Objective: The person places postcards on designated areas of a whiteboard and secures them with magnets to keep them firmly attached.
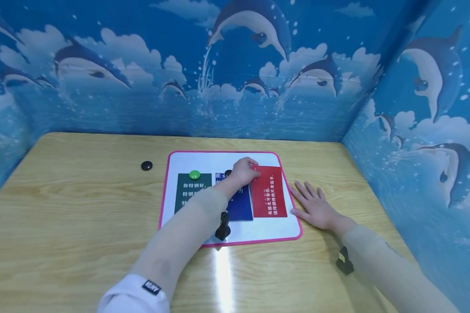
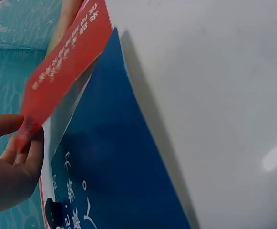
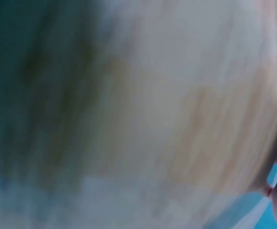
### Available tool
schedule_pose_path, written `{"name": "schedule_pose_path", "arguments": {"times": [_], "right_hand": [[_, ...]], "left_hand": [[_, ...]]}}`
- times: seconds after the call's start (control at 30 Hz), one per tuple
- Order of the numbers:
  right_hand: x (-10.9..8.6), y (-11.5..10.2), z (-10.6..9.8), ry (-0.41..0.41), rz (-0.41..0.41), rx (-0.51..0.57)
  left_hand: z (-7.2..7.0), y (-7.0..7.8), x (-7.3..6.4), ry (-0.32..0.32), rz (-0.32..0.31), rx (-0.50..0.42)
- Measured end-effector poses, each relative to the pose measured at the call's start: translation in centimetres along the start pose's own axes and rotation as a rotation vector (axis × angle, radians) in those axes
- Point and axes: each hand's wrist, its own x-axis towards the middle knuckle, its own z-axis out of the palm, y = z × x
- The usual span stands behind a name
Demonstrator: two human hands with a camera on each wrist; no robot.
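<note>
My left hand [image 1: 243, 172] pinches the top left corner of a red card [image 1: 270, 195] with white writing, between thumb and fingers. In the left wrist view that hand [image 2: 14, 176] holds the red card's corner [image 2: 64, 62] raised, beside a blue card [image 2: 109, 148]. The blue card carries a black round magnet [image 2: 54, 212] near its top. A white board [image 1: 258, 229] with a pink rim lies beneath the cards. Spread flat on the table, my right hand [image 1: 316, 209] has its thumb at the board's right edge. The right wrist view is mostly blurred.
On the board's left a dark green card [image 1: 193, 179] lies under a green round magnet [image 1: 194, 174], partly hidden by my left arm. A loose black magnet [image 1: 146, 165] sits on the wooden table [image 1: 82, 217]. Dolphin-printed curtains [image 1: 141, 108] border the table's back and sides.
</note>
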Motion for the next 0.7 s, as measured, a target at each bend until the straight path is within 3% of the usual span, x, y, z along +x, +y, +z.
{"name": "schedule_pose_path", "arguments": {"times": [0.13, 0.4, 0.47, 0.53, 0.63, 0.7], "right_hand": [[0.0, -0.1, 0.0, -0.002, -0.001, -0.004], [0.0, -0.3, -0.2, -0.004, 0.003, -0.002], [0.0, -0.4, -0.2, -0.007, 0.004, -0.003], [0.0, -0.5, -0.3, -0.011, 0.006, -0.006], [0.0, -0.5, -0.3, -0.014, 0.011, -0.008], [0.0, -0.4, -0.2, -0.013, 0.014, -0.008]], "left_hand": [[-0.3, 0.2, -0.3, 0.006, 0.041, 0.053], [-0.9, 0.5, -0.6, 0.0, 0.141, 0.249], [-0.9, 0.5, -0.7, -0.02, 0.195, 0.361], [-0.8, 0.4, -1.0, -0.054, 0.264, 0.537], [-0.5, 0.4, -1.6, -0.139, 0.349, 0.782], [-0.3, 0.3, -2.1, -0.2, 0.382, 0.893]]}}
